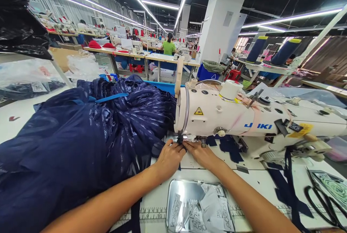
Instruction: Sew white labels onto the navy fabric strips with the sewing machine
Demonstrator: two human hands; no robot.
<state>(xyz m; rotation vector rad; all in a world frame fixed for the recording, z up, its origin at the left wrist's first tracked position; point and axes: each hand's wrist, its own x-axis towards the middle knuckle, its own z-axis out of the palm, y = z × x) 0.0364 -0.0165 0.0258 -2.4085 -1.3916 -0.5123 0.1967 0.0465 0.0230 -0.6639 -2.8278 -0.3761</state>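
Both hands lie flat and open at the needle [180, 139] of the sewing machine [244, 119], left hand [170, 159] pinning the navy fabric [81, 146] heaped to the left, right hand [201, 153] just right, steadying the seam; label tray [173, 189] near.

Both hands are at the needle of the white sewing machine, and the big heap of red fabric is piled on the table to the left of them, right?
Not quite: the heap of fabric is dark navy blue, not red. The head view shows it piled on the table to the left of the hands. The rest holds: the left hand and right hand are both at the needle area of the white sewing machine.
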